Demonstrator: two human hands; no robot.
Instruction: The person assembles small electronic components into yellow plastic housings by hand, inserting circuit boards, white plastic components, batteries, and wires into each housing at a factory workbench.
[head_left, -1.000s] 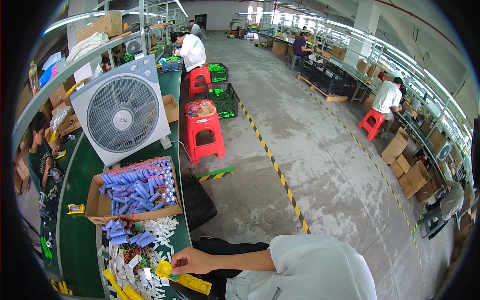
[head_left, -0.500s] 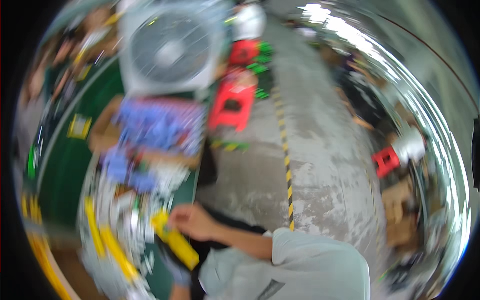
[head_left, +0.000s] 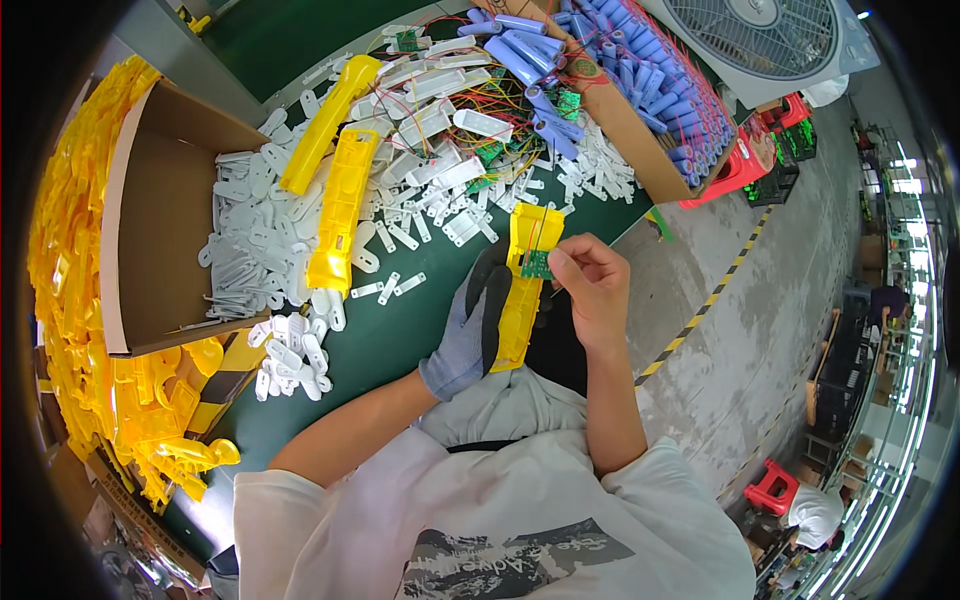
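My left hand (head_left: 466,325), in a grey glove with dark fingers, is closed round a yellow plastic housing half (head_left: 518,312) with its hollow side up. My bare right hand (head_left: 598,290) pinches a small green circuit board (head_left: 537,264) over the upper part of that housing; thin red wires run up from the board. Whether the board touches the housing I cannot tell. Beyond my hands, two more yellow housing halves, one hollow side up (head_left: 345,210) and one beside it (head_left: 330,120), lie among white plastic parts (head_left: 420,115) and tangled wires.
A cardboard box (head_left: 160,220) with white pieces lies at the left, beside a heap of yellow parts (head_left: 90,260). Purple battery cells (head_left: 640,75) fill another box at the upper right, near a fan (head_left: 760,30). Striped floor tape (head_left: 700,310) runs right of the green table (head_left: 385,340).
The view has swung left and sharpened, so the table's parts and left-hand box now show. The yellow housing remains in my left hand, now standing more upright, with my right hand still close over it.
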